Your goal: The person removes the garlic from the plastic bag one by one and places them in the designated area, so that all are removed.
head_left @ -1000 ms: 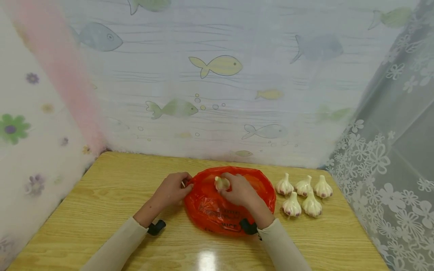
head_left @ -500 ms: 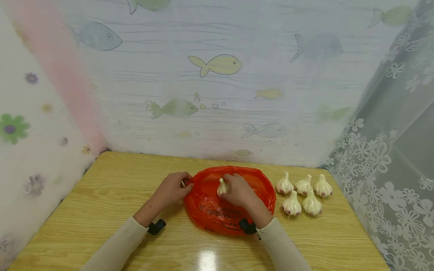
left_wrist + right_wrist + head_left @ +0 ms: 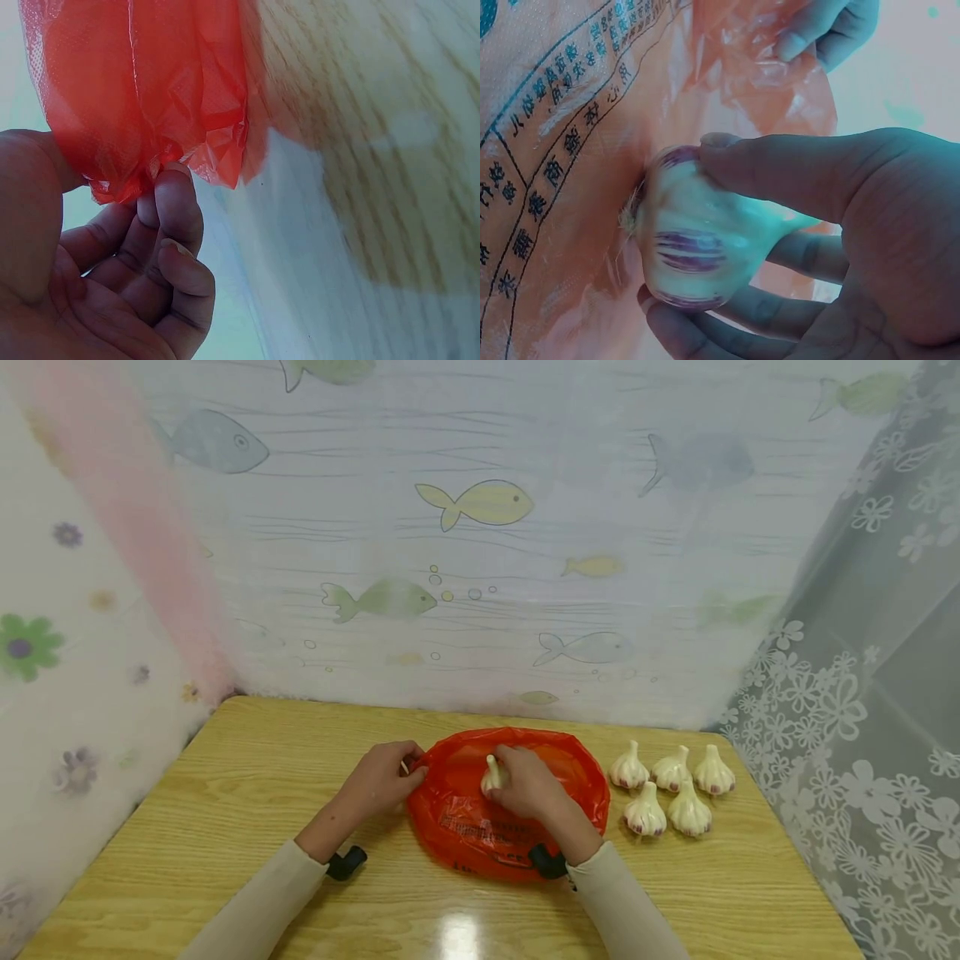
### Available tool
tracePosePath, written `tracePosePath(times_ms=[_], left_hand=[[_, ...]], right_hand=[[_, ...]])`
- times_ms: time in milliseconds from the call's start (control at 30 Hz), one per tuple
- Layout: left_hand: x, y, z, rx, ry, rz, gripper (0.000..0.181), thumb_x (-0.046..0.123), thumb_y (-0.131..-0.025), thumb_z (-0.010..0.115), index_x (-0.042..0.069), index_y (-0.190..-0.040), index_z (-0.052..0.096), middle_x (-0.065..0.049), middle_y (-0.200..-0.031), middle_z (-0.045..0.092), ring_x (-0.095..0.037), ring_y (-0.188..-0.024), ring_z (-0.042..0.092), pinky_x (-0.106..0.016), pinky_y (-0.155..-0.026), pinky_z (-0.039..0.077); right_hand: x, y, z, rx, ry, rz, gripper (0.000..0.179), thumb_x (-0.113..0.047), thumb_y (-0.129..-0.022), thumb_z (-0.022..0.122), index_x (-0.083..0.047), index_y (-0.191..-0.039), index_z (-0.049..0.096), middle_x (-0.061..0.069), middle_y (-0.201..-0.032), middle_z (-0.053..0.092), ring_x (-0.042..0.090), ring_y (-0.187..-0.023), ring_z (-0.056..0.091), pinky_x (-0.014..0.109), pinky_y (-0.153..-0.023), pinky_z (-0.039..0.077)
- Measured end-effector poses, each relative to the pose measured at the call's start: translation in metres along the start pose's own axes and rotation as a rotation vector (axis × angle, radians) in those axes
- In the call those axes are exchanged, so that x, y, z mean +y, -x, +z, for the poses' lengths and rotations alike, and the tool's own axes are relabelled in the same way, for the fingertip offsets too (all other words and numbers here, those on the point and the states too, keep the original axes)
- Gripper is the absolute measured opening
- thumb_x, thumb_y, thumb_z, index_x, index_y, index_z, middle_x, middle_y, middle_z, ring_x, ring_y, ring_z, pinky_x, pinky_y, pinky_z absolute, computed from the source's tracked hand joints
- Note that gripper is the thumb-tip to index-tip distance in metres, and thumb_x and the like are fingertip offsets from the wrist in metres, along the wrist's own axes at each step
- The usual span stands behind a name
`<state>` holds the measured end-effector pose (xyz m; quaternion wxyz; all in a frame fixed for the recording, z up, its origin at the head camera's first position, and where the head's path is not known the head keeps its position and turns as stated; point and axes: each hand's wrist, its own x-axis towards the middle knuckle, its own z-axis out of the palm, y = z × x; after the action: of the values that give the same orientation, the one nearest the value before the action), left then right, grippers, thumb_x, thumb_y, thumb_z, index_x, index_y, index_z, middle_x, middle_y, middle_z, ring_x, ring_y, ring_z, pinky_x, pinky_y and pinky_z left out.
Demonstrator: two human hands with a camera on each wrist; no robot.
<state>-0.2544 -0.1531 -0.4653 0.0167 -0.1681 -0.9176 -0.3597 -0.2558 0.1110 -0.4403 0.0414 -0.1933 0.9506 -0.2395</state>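
A red plastic bag point(image 3: 465, 852) with dark printing lies spread open at the middle of the table. My left hand point(image 3: 386, 781) pinches its left rim; in the left wrist view the thumb and curled fingers point(image 3: 178, 206) hold a gathered bit of the plastic. Over the bag's opening my right hand point(image 3: 525, 782) grips a garlic bulb point(image 3: 492, 777), its stem pointing up. The right wrist view has this bulb point(image 3: 697, 232), white with purple streaks, between thumb and fingers, its root end toward the printed plastic. Whether it touches the bag I cannot tell.
Several more garlic bulbs point(image 3: 645, 812) stand in two rows right of the bag on the wooden table point(image 3: 262, 760). Behind rises a fish-patterned curtain point(image 3: 480, 610). A lace-flowered grey curtain point(image 3: 832, 760) borders the right side.
The garlic bulb has turned more upright in my right hand and shifted slightly right, and the fingers now cover more of it. My left hand stays on the bag's rim.
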Motion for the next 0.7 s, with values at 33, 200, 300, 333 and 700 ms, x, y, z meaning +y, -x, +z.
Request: tracePosePath(times_ms=[33, 200, 300, 333, 700], left_hand=[[-0.001, -0.001, -0.001, -0.001, 0.0, 0.002, 0.009, 0.015, -0.099, 0.072, 0.01, -0.106, 0.075, 0.004, -0.089, 0.069, -0.011, -0.072, 0.059, -0.029, -0.063, 0.054], [-0.005, -0.008, -0.004, -0.01, -0.001, 0.012, 0.009, 0.015, -0.099, 0.072, 0.01, -0.106, 0.075, 0.004, -0.088, 0.069, -0.011, -0.071, 0.059, -0.028, -0.062, 0.054], [-0.008, -0.012, -0.006, -0.017, -0.001, 0.015, 0.009, 0.015, -0.099, 0.071, 0.01, -0.106, 0.075, 0.004, -0.088, 0.069, -0.01, -0.071, 0.059, -0.028, -0.062, 0.054], [-0.009, -0.013, -0.007, -0.019, -0.002, 0.016, 0.009, 0.015, -0.099, 0.071, 0.01, -0.106, 0.075, 0.004, -0.088, 0.069, -0.01, -0.071, 0.059, -0.028, -0.062, 0.054], [-0.02, -0.026, -0.013, -0.038, 0.004, 0.027, 0.009, 0.015, -0.1, 0.072, 0.01, -0.107, 0.075, 0.004, -0.088, 0.069, -0.011, -0.071, 0.059, -0.028, -0.061, 0.053]], right_hand=[[0.0, -0.001, 0.0, 0.002, 0.003, 0.002, 0.047, -0.015, -0.085, 0.089, -0.004, -0.125, 0.066, 0.009, -0.103, 0.068, 0.025, -0.091, 0.061, 0.045, -0.082, 0.056], [-0.004, -0.005, -0.002, 0.019, -0.01, 0.016, 0.05, -0.019, -0.087, 0.088, -0.004, -0.128, 0.065, 0.008, -0.107, 0.068, 0.023, -0.088, 0.059, 0.04, -0.078, 0.056], [-0.008, -0.006, -0.005, 0.045, -0.05, 0.024, 0.05, -0.02, -0.087, 0.088, -0.005, -0.128, 0.065, 0.008, -0.109, 0.068, 0.022, -0.088, 0.059, 0.038, -0.076, 0.056], [-0.009, -0.006, -0.006, 0.054, -0.065, 0.027, 0.05, -0.021, -0.087, 0.088, -0.006, -0.129, 0.065, 0.007, -0.111, 0.068, 0.022, -0.089, 0.059, 0.038, -0.076, 0.055], [-0.019, -0.007, -0.012, 0.147, -0.184, 0.019, 0.047, -0.026, -0.088, 0.085, -0.008, -0.129, 0.068, 0.005, -0.116, 0.07, 0.018, -0.087, 0.06, 0.034, -0.071, 0.054]])
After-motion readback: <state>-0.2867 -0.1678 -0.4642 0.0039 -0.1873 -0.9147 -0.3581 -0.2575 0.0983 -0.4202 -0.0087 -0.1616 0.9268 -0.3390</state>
